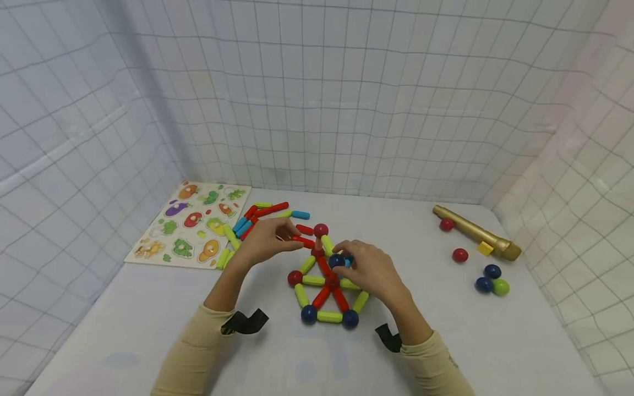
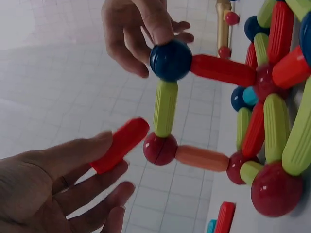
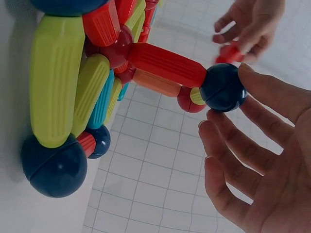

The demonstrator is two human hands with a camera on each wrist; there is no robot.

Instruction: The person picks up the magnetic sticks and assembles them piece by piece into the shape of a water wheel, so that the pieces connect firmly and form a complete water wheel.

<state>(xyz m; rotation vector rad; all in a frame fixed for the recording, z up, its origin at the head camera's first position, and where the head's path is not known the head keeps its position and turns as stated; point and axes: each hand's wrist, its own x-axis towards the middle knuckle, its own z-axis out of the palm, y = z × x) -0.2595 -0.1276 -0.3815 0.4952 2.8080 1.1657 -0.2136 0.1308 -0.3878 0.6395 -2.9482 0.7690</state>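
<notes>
A red magnetic rod [image 2: 122, 144] is pinched between the thumb and fingers of my left hand [image 1: 267, 241], left of the structure and apart from it. My right hand [image 1: 370, 270] pinches a dark blue ball [image 3: 223, 88] at the structure's raised part. From that ball a red rod [image 2: 223, 71] runs down to the central red ball [image 2: 266, 82]. A yellow-green rod [image 2: 165, 108] links it to a raised red ball [image 2: 160, 148], which stands on an orange rod [image 2: 201, 158]. The base lies on the table as a wheel of yellow-green rods [image 1: 329, 317], red spokes and balls.
Loose red, blue and yellow-green rods [image 1: 272, 209] lie behind my left hand, beside a vegetable picture board [image 1: 218, 187]. On the right are a golden rod-shaped object [image 1: 463, 224], a yellow block [image 1: 485, 248], red balls [image 1: 460, 255], and blue and green balls [image 1: 501, 287]. Grid-patterned sheets surround the table.
</notes>
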